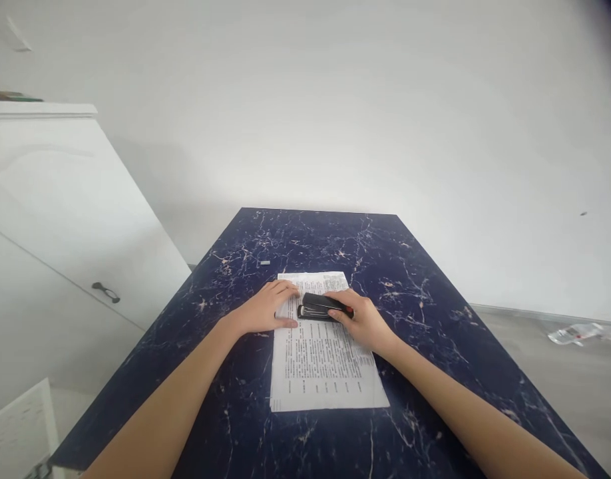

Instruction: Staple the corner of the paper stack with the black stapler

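A black stapler [315, 307] lies across the upper part of a stack of printed sheets [325, 372], its front end pointing left. My right hand [360, 318] grips the stapler's rear end, thumb on the near side and fingers over the far side. My left hand [270, 307] rests at the left edge of the sheets, thumb and fingers spread apart around the stapler's front end without visibly touching it. A small pale staple strip [265, 263] lies beyond the sheets, to the left.
Under everything is a dark blue marble-patterned table [305, 233], its far edge close to a white wall [305, 106]. To the left stands a white cabinet [56, 219] with a dark handle [106, 291]. Clear plastic packaging [582, 332] lies on the floor at right.
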The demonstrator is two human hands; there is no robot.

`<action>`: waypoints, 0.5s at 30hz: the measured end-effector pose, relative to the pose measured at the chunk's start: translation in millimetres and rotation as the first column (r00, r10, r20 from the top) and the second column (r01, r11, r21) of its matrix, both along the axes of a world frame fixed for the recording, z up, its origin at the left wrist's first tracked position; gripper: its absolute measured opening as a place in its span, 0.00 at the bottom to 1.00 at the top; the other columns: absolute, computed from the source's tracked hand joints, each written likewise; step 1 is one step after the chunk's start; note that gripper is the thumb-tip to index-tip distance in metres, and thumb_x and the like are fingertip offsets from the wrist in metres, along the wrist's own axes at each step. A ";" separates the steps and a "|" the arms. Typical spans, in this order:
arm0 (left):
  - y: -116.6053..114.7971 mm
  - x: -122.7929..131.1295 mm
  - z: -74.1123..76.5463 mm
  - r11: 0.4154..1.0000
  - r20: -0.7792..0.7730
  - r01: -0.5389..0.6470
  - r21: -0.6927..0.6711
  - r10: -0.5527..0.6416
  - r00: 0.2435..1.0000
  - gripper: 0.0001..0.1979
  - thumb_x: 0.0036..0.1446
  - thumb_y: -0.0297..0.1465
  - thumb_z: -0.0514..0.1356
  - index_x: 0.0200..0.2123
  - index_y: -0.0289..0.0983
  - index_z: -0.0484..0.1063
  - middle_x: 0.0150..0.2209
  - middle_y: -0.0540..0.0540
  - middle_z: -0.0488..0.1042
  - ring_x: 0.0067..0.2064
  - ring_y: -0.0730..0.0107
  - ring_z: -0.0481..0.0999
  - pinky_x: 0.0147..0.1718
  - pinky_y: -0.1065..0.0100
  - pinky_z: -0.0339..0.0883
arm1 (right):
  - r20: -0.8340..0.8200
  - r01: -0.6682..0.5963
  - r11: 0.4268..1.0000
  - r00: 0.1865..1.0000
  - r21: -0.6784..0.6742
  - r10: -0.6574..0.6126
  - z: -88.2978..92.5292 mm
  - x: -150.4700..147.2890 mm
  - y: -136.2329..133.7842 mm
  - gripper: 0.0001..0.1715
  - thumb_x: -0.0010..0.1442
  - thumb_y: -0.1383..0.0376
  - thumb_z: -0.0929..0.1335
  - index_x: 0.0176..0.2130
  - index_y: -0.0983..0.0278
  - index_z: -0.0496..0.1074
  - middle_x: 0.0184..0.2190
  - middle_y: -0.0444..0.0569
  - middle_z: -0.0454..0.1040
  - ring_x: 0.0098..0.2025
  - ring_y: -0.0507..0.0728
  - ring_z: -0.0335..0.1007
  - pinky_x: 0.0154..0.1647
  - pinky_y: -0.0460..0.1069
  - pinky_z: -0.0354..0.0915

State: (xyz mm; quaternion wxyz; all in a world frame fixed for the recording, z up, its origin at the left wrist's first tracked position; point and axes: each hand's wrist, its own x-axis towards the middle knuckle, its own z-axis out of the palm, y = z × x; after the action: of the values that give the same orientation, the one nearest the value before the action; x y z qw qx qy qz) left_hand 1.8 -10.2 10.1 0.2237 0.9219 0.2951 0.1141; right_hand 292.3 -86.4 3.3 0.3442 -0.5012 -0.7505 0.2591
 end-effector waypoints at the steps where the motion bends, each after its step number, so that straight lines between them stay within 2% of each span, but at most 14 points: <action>1: -0.1 -0.2 0.7 1.000 -0.004 -0.003 -0.010 0.003 1.000 0.34 0.59 0.55 0.61 0.64 0.47 0.65 0.67 0.40 0.63 0.67 0.44 0.60 0.66 0.45 0.50 | -0.026 -0.019 0.999 1.000 -0.038 0.018 -0.3 1.5 -0.2 0.22 0.66 0.56 0.68 0.59 0.53 0.73 0.52 0.52 0.78 0.52 0.64 0.75 0.53 0.62 0.72; 4: 0.0 -0.6 0.6 1.000 0.008 -0.018 -0.025 0.019 1.000 0.33 0.59 0.54 0.61 0.63 0.47 0.66 0.67 0.41 0.63 0.68 0.44 0.60 0.67 0.44 0.48 | -0.173 -0.073 0.983 0.984 -0.166 0.044 1.0 6.2 -1.9 0.24 0.69 0.56 0.63 0.61 0.54 0.72 0.59 0.50 0.75 0.58 0.65 0.72 0.59 0.63 0.69; 7: 0.9 -0.7 -1.8 1.000 0.043 -0.006 -0.030 0.007 0.999 0.33 0.58 0.53 0.63 0.62 0.46 0.68 0.66 0.40 0.64 0.67 0.43 0.61 0.66 0.43 0.50 | -0.277 -0.101 0.958 0.960 -0.267 0.024 4.2 8.9 -3.1 0.27 0.69 0.63 0.57 0.61 0.55 0.73 0.60 0.48 0.74 0.60 0.64 0.72 0.61 0.64 0.69; 10: 1.4 -1.1 -3.6 0.996 0.074 0.021 -0.083 -0.015 0.997 0.34 0.59 0.51 0.64 0.66 0.49 0.63 0.70 0.41 0.60 0.68 0.44 0.62 0.63 0.46 0.59 | -0.305 -0.142 0.940 0.951 -0.310 0.044 7.3 9.8 -2.3 0.31 0.66 0.67 0.57 0.64 0.55 0.70 0.60 0.47 0.75 0.61 0.64 0.71 0.62 0.64 0.69; 13: 0.8 -1.8 -3.5 0.989 0.103 0.007 -0.149 0.009 0.995 0.39 0.57 0.49 0.65 0.69 0.53 0.56 0.73 0.42 0.53 0.67 0.45 0.64 0.58 0.49 0.65 | -0.363 -0.181 0.927 0.930 -0.327 0.053 8.9 12.1 -0.4 0.33 0.65 0.67 0.59 0.67 0.57 0.66 0.62 0.49 0.72 0.64 0.64 0.68 0.62 0.66 0.68; 15: 0.5 -2.5 -2.7 0.982 0.116 -0.027 -0.184 0.049 0.992 0.42 0.55 0.49 0.67 0.70 0.54 0.55 0.73 0.42 0.54 0.67 0.43 0.65 0.57 0.49 0.66 | -0.392 -0.198 0.924 0.918 -0.326 0.058 8.5 14.0 0.6 0.32 0.66 0.65 0.61 0.67 0.57 0.64 0.64 0.50 0.70 0.66 0.64 0.65 0.63 0.67 0.68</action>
State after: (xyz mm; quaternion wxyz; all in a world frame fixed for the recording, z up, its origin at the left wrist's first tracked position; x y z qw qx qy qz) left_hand -0.7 -9.8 7.4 0.3222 0.8831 0.3082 0.1461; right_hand 306.3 -85.7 11.8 0.3656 -0.4457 -0.6424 0.5050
